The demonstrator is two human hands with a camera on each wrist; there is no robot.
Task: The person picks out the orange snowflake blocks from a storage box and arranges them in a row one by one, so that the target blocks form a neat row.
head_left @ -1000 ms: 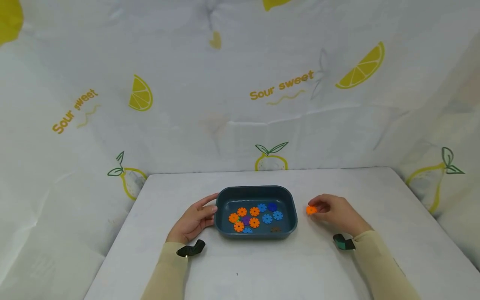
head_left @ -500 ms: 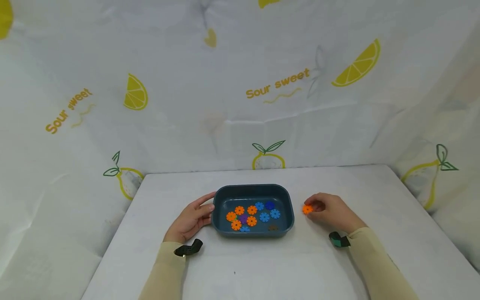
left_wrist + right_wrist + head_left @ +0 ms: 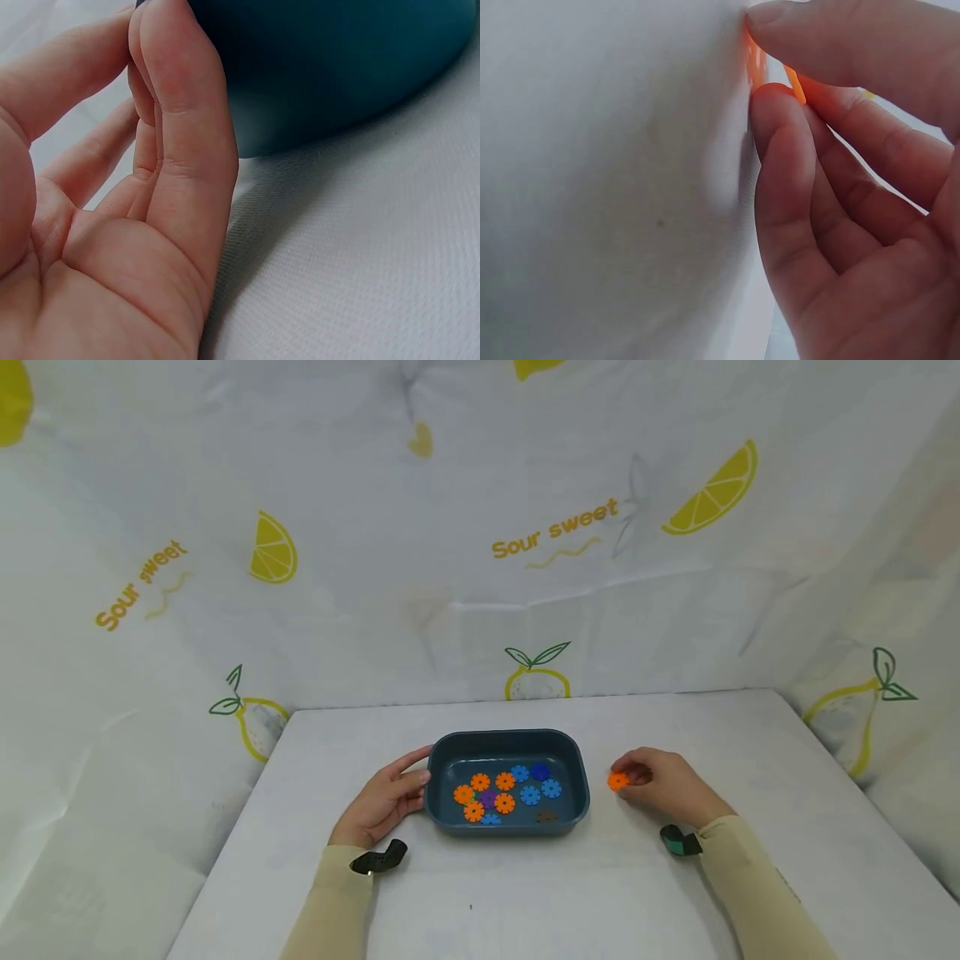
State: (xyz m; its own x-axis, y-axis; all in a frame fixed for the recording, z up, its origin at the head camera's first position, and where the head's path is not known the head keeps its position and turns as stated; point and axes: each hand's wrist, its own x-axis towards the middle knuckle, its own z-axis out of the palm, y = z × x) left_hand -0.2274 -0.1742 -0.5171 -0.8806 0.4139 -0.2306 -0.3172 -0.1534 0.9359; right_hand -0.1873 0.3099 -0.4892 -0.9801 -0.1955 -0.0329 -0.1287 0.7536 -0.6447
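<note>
A dark blue tray (image 3: 450, 752) sits mid-table and holds several orange, blue and purple gear-shaped discs (image 3: 504, 792). My left hand (image 3: 386, 802) rests on the table with straight fingers (image 3: 180, 112) against the tray's left wall (image 3: 337, 67). To the right of the tray, my right hand (image 3: 663, 783) pinches an orange disc (image 3: 618, 781) between thumb and fingers, low at the table surface. In the right wrist view only a sliver of the orange disc (image 3: 754, 64) shows between the fingertips.
The white table (image 3: 570, 893) is hemmed in by a lemon-and-pear printed cloth backdrop (image 3: 480, 568) at the back and on both sides. Dark straps (image 3: 378, 858) sit at both wrists.
The right hand with the orange disc has sunk slightly toward the table. The left hand and the tray have stayed where they were.
</note>
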